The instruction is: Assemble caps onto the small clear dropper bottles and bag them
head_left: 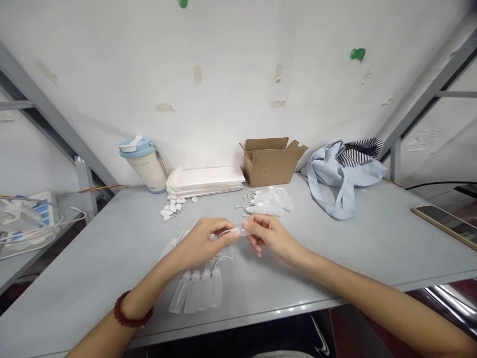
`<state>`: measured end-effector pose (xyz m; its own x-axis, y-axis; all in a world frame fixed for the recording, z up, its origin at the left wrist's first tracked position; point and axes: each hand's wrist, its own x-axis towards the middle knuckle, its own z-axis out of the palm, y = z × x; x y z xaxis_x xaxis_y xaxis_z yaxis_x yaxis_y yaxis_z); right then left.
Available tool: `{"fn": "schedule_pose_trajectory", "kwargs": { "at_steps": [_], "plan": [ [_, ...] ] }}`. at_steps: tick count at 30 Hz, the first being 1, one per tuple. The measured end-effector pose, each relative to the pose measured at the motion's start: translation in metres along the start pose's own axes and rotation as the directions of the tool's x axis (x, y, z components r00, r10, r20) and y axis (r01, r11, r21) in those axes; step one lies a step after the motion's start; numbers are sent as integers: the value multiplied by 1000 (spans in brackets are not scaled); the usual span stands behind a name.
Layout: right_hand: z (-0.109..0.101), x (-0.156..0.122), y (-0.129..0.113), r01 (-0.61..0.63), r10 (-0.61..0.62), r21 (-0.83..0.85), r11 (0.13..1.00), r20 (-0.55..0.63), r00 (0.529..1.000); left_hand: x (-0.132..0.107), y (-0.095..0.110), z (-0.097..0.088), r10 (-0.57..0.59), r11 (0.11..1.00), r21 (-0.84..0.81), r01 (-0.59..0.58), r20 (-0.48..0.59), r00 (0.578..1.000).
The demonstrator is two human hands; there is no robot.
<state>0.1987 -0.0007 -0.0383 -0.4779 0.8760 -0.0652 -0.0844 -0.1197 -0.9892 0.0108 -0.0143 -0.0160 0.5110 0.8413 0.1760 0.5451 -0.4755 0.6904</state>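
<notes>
Grey bench (372,238); L hand (206,241) + R hand (274,237) pinch sm. translucent bottle (245,231) btwn them, over bench, long axis approx. L–R, white tube (225,231) pointing L; body mostly hidden, base n/v.

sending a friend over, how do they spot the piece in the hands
On the grey table, in front of the cardboard box, the left hand and right hand sit close. Their fingers pinch the small translucent piece; unlike the translucent bottles lying nearby, it's held.
</notes>
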Motion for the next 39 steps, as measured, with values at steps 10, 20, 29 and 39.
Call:
{"fn": "schedule_pose_trajectory", "kwargs": {
  "at_steps": [10,20,29,39],
  "plan": [
    [0,-1,4,209,-217,-232,950,-7,976,-1,4,0,-129,978,-146,146,120,984],
    [-1,0,-8,-164,163,55,985,29,986,-8,-5,17,410,752,583,-308,-47,911],
    [-3,0,-4,-216,215,85,973,20,976,-5,-6,15,383,780,547,-304,-33,923],
    [-3,1,0,95,-103,-229,969,-24,994,-4,3,6,88,971,221,-87,5,996]
  ]
}}
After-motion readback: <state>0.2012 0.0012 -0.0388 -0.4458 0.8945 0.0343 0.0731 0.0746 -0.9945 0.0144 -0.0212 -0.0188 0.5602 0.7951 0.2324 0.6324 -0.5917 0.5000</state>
